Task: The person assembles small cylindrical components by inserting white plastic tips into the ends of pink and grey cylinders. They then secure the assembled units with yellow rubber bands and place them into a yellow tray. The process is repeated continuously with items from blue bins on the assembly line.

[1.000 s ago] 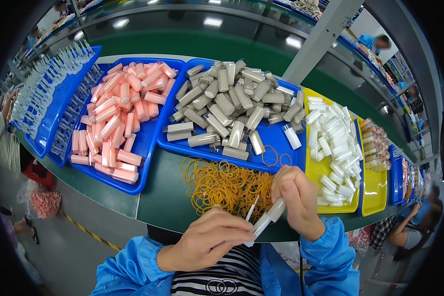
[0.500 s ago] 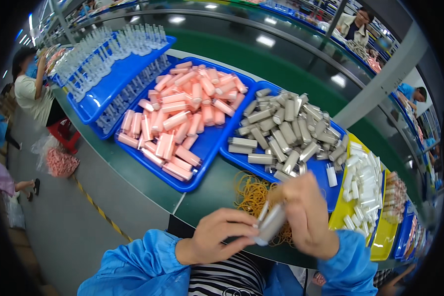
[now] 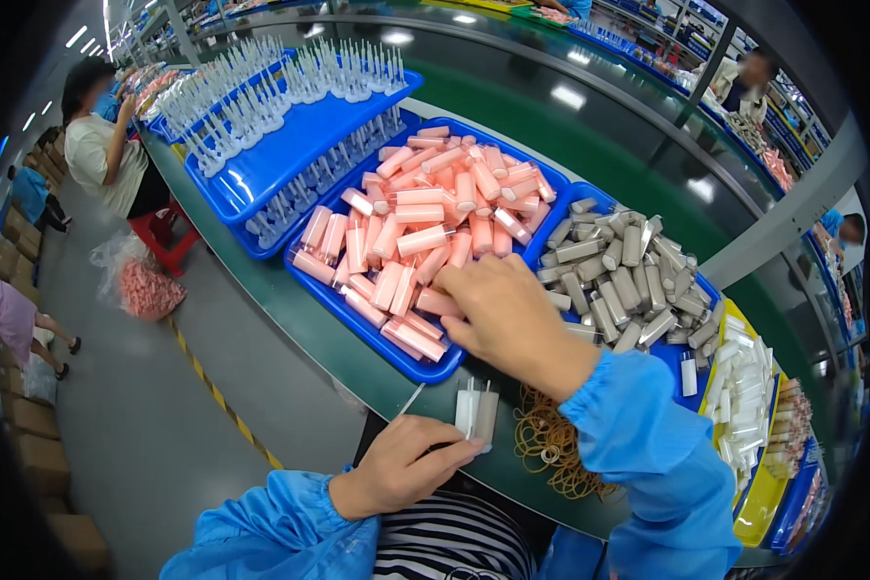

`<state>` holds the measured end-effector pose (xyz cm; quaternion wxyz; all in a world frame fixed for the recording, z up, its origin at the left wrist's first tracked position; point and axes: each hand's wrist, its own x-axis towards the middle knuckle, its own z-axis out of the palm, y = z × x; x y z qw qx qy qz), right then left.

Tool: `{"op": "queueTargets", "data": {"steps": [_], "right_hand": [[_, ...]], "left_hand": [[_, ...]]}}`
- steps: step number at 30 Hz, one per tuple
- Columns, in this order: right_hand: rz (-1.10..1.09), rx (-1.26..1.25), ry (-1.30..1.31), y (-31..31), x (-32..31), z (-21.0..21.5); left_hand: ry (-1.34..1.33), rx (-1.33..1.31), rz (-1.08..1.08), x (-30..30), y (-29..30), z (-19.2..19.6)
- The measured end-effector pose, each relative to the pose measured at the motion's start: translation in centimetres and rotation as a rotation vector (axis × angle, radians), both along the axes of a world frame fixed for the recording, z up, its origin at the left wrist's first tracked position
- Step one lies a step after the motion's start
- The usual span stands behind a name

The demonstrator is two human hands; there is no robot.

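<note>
My left hand point(image 3: 408, 466) is closed by the table's front edge, its fingertips at the lower end of two small upright tube-like pieces, a white piece point(image 3: 467, 410) and a grey piece point(image 3: 487, 416), side by side with clear ends. Over the front right of a blue tray point(image 3: 433, 372) heaped with pink pieces, my right hand point(image 3: 512, 314) reaches in. Its thumb and index finger close about a pink piece point(image 3: 439, 303); the other fingers are partly hidden. Close to my right forearm lies a tangle of tan rubber bands point(image 3: 551, 440).
Right of the pink heap is a blue tray of grey pieces point(image 3: 638, 275), then a yellow tray of white pieces point(image 3: 741, 396). Stacked blue trays point(image 3: 261, 184) bear clear upright rods at the far left. A grey post point(image 3: 778, 213) stands at the right; a seated person point(image 3: 106, 155) works at the left.
My right hand has left the pieces over the rubber bands and moved forward and left into the pink heap. My left hand has lowered the white and grey pieces, now upright. The view has shifted.
</note>
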<state>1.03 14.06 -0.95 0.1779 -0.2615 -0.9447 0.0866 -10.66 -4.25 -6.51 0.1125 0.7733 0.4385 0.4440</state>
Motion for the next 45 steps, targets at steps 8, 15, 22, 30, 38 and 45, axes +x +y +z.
{"op": "queueTargets", "data": {"steps": [8, 15, 22, 30, 38, 45], "right_hand": [[-0.197, -0.503, 0.229, -4.8, 8.5, 6.1], [-0.506, -0.904, 0.686, -10.5, 16.2, 5.2], [-0.481, -1.051, 0.841, -11.4, 20.5, 1.6], [-0.525, -1.027, 0.733, -12.5, 20.2, 2.0], [-0.469, -0.994, 0.685, -12.3, 20.1, 1.9], [-0.33, -0.35, 0.484, -12.4, 19.3, 2.0]], "left_hand": [[-0.079, -0.052, -0.018, 0.8, 0.3, 1.3], [-0.17, -0.091, -0.389, 4.0, 2.3, 3.8], [-0.183, -0.14, -0.658, 6.7, 2.2, 6.1], [-0.15, -0.242, -0.711, 7.0, 1.5, 5.8], [-0.112, -0.215, -0.705, 6.7, 1.6, 5.5], [-0.027, -0.107, -0.652, 6.9, 2.1, 5.2]]}}
